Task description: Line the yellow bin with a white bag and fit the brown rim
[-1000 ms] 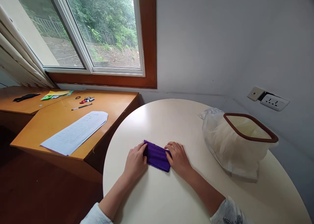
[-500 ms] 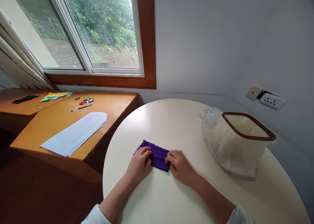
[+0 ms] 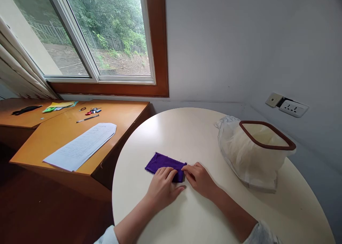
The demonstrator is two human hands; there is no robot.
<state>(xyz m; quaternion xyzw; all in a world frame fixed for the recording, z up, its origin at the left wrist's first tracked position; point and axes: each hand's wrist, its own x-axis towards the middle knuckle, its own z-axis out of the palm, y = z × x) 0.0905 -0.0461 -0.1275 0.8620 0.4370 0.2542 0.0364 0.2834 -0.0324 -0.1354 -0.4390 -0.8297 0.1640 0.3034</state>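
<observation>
Round table: its bare, pale top (image 3: 171,130) carries everything near the hands; the surface looks smooth, so a sideways push could make the cloth skid rather than crease.
Pale bag: the bag (image 3: 253,165), with its brown rim (image 3: 263,122), stands to the right, well apart from both hands; only a wide sweep of the right arm seems likely to knock it.
Purple cloth: the purple cloth (image 3: 164,161) lies flat on the table in front of the person, slightly askew, apparently in layers; uneven pressure could shift those layers out of line.
Left hand: the left hand (image 3: 162,185) lies spread over the near edge, fingers on the fabric, thumb (image 3: 179,191) off it; pressing without pinching, it could drag the cloth.
Right hand: the right hand (image 3: 200,179) has bunched fingertips (image 3: 185,168) at the right end; whether they pinch it I cannot tell. A tug there could skew that corner.
Loose threads: wisps (image 3: 156,152) at the far left corner could catch and fray if rubbed.
</observation>
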